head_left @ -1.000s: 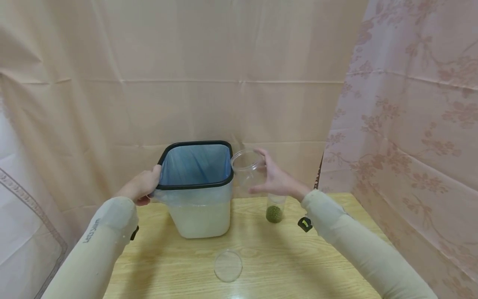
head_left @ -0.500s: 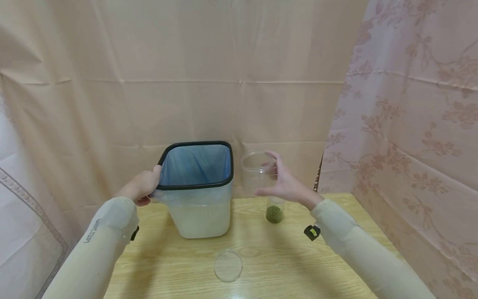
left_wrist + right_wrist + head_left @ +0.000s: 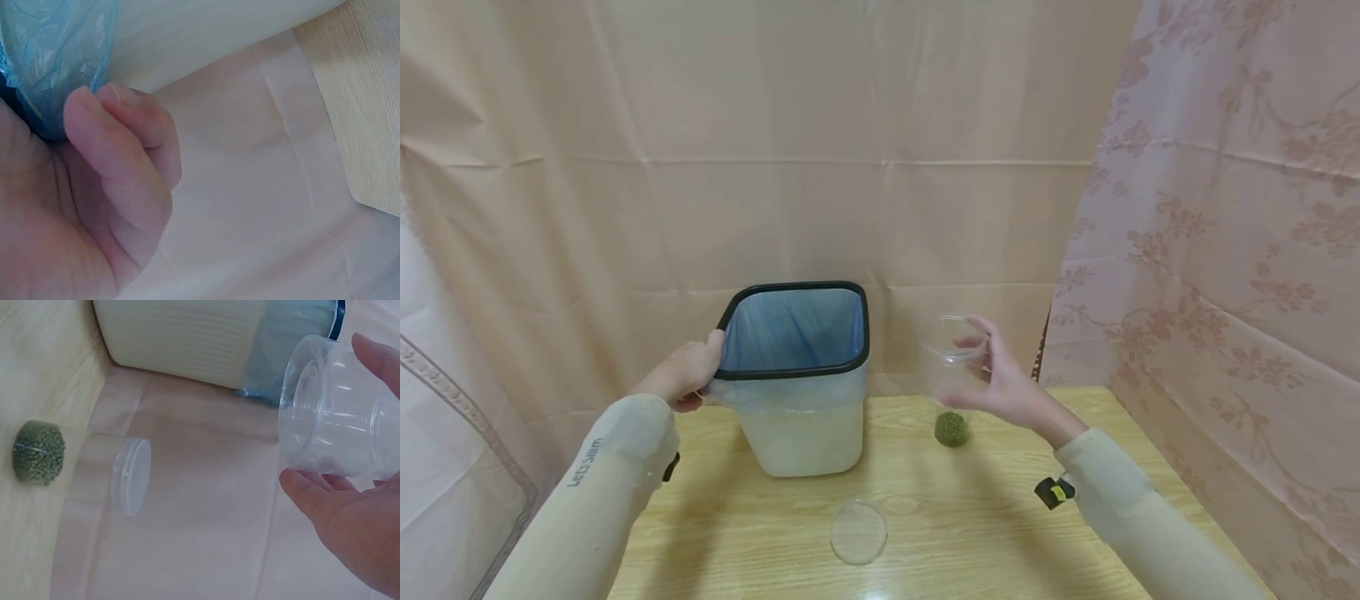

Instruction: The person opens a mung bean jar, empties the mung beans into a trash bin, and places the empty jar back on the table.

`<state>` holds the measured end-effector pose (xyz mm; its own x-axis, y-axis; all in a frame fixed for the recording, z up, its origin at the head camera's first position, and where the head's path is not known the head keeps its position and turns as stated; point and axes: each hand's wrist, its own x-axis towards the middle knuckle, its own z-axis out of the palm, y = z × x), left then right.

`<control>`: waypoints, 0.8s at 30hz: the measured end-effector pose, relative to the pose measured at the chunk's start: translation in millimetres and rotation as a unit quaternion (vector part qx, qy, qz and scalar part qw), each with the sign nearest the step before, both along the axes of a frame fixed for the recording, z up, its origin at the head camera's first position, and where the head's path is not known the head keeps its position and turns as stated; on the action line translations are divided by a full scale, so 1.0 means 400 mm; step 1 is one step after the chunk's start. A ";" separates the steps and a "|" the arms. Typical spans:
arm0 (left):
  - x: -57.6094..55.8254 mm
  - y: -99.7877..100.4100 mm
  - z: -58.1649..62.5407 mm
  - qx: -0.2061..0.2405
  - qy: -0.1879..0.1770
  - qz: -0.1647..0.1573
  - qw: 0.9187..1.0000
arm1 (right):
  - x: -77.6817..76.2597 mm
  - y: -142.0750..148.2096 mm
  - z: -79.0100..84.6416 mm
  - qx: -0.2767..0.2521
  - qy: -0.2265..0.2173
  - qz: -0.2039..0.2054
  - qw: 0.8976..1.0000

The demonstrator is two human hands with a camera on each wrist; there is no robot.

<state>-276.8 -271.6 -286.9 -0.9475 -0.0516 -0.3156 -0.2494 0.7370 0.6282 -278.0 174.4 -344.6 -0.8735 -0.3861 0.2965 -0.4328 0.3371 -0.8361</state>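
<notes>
In the head view my left hand [image 3: 688,368] grips the black rim [image 3: 793,373] of a pale trash bin [image 3: 808,446] at its left side. A blue bag [image 3: 65,47] lines the bin, and in the left wrist view my fingers curl at its folded edge. My right hand [image 3: 1011,393] holds a wide clear plastic jar [image 3: 337,419] in the air, right of the bin, thumb and fingers around its side. Nothing shows inside that jar, and it has no lid on. Behind and below it stands a smaller lidded jar [image 3: 39,453] with green beans at the bottom.
A clear round lid [image 3: 859,533] lies flat on the wooden table [image 3: 925,508], in front of the bin. Beige curtain cloth [image 3: 880,167] hangs behind the table, and a floral cloth [image 3: 1240,275] hangs on the right.
My right hand has moved the wide jar to the right and slightly down, away from the bin's rim and over the bean jar in view. The left hand and the bin stay put.
</notes>
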 end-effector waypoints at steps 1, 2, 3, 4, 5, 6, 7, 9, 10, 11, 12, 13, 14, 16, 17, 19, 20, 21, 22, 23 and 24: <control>0.000 -0.001 0.000 0.001 0.000 0.000 1.000 | 0.006 0.006 -0.004 0.000 -0.002 -0.002 1.000; 0.000 -0.001 0.000 0.001 -0.001 0.000 1.000 | 0.011 0.011 -0.008 0.000 -0.003 -0.003 1.000; 0.000 -0.001 0.000 0.002 -0.001 0.000 1.000 | 0.017 0.017 -0.011 -0.003 -0.005 -0.004 1.000; 0.000 -0.002 0.000 0.003 -0.001 0.000 1.000 | 0.022 0.023 -0.014 -0.005 -0.006 -0.007 1.000; 0.000 -0.002 0.000 0.004 -0.001 0.000 1.000 | 0.028 0.029 -0.019 -0.006 -0.006 -0.011 1.000; 0.000 -0.002 0.000 0.004 -0.001 0.000 1.000 | 0.034 0.035 -0.022 -0.009 -0.007 -0.014 1.000; 0.000 -0.002 0.000 0.004 -0.001 0.000 1.000 | 0.039 0.042 -0.027 -0.011 -0.007 -0.018 1.000; -0.001 -0.002 0.000 0.005 -0.001 0.001 1.000 | 0.048 0.054 -0.035 -0.018 -0.009 -0.025 0.999; -0.001 -0.002 0.000 0.005 0.000 0.001 1.000 | 0.051 0.061 -0.040 -0.021 -0.010 -0.028 0.999; -0.001 -0.002 -0.001 0.005 -0.001 0.000 1.000 | 0.055 0.067 -0.045 -0.024 -0.012 -0.030 0.999; -0.001 -0.002 -0.001 0.005 -0.001 0.000 1.000 | 0.057 0.073 -0.050 -0.026 -0.012 -0.030 0.999; -0.001 -0.003 -0.001 0.004 -0.001 0.000 1.000 | 0.058 0.079 -0.056 -0.028 -0.012 -0.031 0.999; -0.001 -0.003 -0.001 0.004 -0.001 0.000 1.000 | 0.061 0.085 -0.062 -0.027 -0.014 -0.033 0.999; -0.001 -0.003 -0.001 0.004 -0.002 -0.001 1.000 | 0.063 0.096 -0.073 -0.028 -0.020 -0.036 0.999; -0.001 -0.003 -0.001 0.004 -0.002 -0.001 1.000 | 0.065 0.102 -0.079 -0.024 -0.023 -0.038 0.999; -0.001 -0.004 -0.001 0.005 -0.002 -0.001 1.000 | 0.067 0.113 -0.090 -0.019 -0.029 -0.042 0.999; -0.001 -0.004 -0.001 0.005 -0.003 -0.001 1.000 | 0.068 0.118 -0.095 -0.016 -0.032 -0.043 0.998; -0.001 -0.004 -0.001 0.006 -0.003 -0.002 1.000 | 0.069 0.123 -0.100 -0.012 -0.034 -0.044 0.998; -0.001 -0.004 -0.001 0.006 -0.003 -0.002 1.000 | 0.070 0.128 -0.105 -0.008 -0.034 -0.045 0.998; -0.001 -0.004 -0.001 0.005 -0.003 -0.002 1.000 | 0.070 0.133 -0.111 -0.006 -0.034 -0.045 0.998; -0.002 -0.004 -0.001 0.005 -0.003 -0.002 1.000 | 0.070 0.138 -0.116 -0.004 -0.033 -0.045 0.998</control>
<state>-277.6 -273.2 -287.4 -0.9459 -0.0441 -0.3214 -0.2493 0.7325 0.6334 -249.9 229.5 -391.0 -0.9224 -0.3027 0.2399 -0.3449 0.3658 -0.8644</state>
